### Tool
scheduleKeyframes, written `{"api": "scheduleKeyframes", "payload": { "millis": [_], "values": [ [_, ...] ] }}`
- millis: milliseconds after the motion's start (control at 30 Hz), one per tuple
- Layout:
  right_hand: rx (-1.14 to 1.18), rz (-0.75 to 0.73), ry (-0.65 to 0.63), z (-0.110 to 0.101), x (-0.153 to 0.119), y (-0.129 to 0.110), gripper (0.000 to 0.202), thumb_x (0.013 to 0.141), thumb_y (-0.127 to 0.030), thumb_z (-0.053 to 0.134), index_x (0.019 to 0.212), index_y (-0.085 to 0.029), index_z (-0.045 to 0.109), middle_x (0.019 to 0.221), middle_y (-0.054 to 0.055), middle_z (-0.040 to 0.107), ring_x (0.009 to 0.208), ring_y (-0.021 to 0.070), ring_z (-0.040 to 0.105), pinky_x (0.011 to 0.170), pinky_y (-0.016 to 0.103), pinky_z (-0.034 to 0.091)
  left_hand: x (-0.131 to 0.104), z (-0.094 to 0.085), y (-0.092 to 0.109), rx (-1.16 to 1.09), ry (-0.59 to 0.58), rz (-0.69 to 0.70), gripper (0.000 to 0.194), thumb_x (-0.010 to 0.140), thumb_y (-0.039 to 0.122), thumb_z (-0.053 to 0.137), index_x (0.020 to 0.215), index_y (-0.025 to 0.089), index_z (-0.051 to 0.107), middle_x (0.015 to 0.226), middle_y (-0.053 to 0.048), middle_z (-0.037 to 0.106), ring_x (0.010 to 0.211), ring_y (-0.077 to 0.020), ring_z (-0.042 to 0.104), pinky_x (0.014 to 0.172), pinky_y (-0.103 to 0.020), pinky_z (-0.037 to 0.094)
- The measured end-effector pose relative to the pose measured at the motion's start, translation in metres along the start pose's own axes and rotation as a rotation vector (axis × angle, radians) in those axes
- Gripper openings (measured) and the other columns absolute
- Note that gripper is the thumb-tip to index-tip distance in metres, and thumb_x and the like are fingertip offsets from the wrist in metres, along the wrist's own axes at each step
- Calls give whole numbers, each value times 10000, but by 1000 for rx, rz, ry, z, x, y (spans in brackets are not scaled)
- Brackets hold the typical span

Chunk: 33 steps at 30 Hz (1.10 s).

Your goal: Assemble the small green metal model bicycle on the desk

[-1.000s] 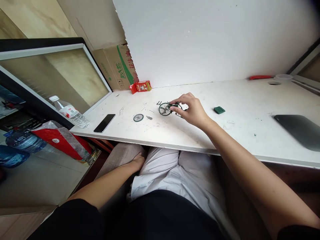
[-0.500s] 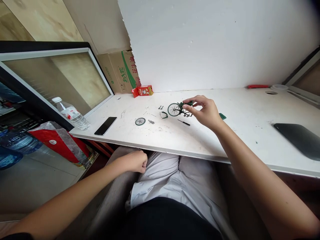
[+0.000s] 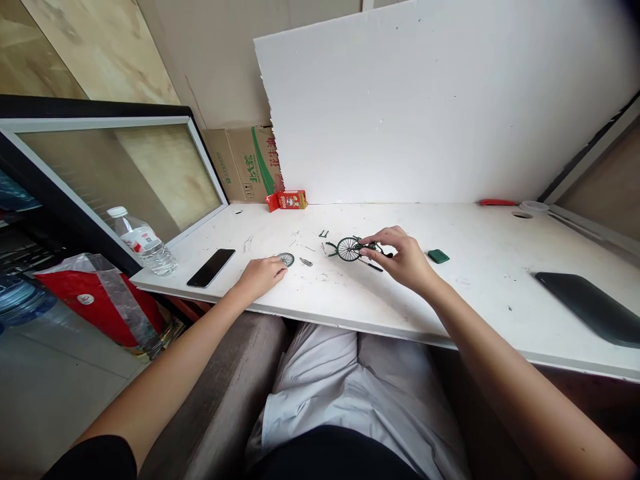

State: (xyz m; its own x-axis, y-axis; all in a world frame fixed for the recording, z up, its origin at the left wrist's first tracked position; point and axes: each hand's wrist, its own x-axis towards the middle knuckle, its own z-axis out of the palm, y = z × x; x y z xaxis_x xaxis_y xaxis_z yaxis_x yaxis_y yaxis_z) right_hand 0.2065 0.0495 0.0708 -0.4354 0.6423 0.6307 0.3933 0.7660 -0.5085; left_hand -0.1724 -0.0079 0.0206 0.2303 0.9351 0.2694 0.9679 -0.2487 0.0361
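My right hand (image 3: 400,257) pinches a small dark green model bicycle (image 3: 349,249) just above the white table, its one fitted wheel pointing left. A thin dark screwdriver (image 3: 371,265) lies under it. My left hand (image 3: 264,275) is at a loose spoked wheel (image 3: 287,259), fingers together at its near edge; whether they grip it cannot be made out. Right of that wheel lies a small grey part (image 3: 306,262). A curved green piece (image 3: 331,249) is beside the bicycle's wheel, and small dark pieces (image 3: 324,234) lie behind.
On the table (image 3: 320,293) are a black phone (image 3: 211,267), a water bottle (image 3: 145,241), a red box (image 3: 293,199), a green block (image 3: 439,256) and a dark flat object (image 3: 590,307). A white board (image 3: 380,113) stands behind.
My left hand has risen from my lap to the loose wheel on the table. The bicycle in my right hand is lower, near the curved piece. The view has tilted up slightly.
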Motion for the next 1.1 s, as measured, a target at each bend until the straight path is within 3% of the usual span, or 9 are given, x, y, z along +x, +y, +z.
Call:
{"api": "scheduleKeyframes", "payload": {
  "millis": [200,333,400,467,600,733,933,1000,1100],
  "values": [
    [52,-22,7,13,0,-12,267,954,-503,760,1118,-300,813,1079,75,803,1067,308,676,924,497,539,0,1,2,-75,156,-25,269,1038,377,582,1171,272,791,1117,-47,792,929,-222,740,778,-298,527],
    [103,-15,-1,37,6,-15,230,918,-435,811,1090,-283,812,1054,80,804,1046,307,685,907,486,558,12,-20,25,-270,421,31,290,1056,384,571,1262,247,721,1167,-67,748,960,-210,730,829,-317,545],
    [140,7,-7,49,11,-17,220,914,-371,811,1114,-278,802,1076,78,798,1022,289,700,924,473,565,18,-35,44,-354,500,158,323,1025,411,639,1282,224,693,1231,-102,719,1118,-248,701,979,-376,538],
    [165,19,-7,59,17,-20,248,915,-289,781,1163,-277,777,1110,71,786,996,265,712,933,452,572,24,-48,61,-387,467,274,412,941,450,766,1283,235,684,1308,-115,700,1266,-293,645,1102,-446,486],
    [184,-6,-37,69,26,-32,397,927,-175,663,1309,-283,644,1104,54,760,1001,242,732,929,431,581,32,-50,79,-464,403,361,349,890,386,837,1187,256,705,1222,-79,754,1238,-295,663,1092,-471,481],
    [122,-101,-118,73,32,-44,416,965,-154,590,1358,-282,553,1114,69,730,1040,241,726,902,415,589,32,-28,78,-585,527,298,173,940,310,789,1067,236,699,1067,-43,793,1031,-238,736,994,-415,524],
    [-104,-260,-194,79,48,-66,478,980,-115,541,1421,-300,545,1237,115,681,1156,292,655,996,489,563,26,-5,59,-599,650,250,17,986,256,721,986,239,718,1072,-48,814,1041,-239,756,992,-420,524],
    [-152,-310,-134,79,55,-69,454,985,-185,601,1423,-291,542,1282,123,677,1220,321,613,1057,529,521,25,-4,47,-590,712,214,8,988,239,714,986,232,710,1085,-54,814,1051,-239,752,995,-423,523],
    [-137,-249,85,82,61,-63,389,996,-271,609,1381,-253,555,1303,139,655,1180,315,614,1034,515,514,24,-7,27,-560,795,106,48,980,253,726,1011,227,699,1087,-61,809,1059,-243,741,995,-428,527]
  ]
}}
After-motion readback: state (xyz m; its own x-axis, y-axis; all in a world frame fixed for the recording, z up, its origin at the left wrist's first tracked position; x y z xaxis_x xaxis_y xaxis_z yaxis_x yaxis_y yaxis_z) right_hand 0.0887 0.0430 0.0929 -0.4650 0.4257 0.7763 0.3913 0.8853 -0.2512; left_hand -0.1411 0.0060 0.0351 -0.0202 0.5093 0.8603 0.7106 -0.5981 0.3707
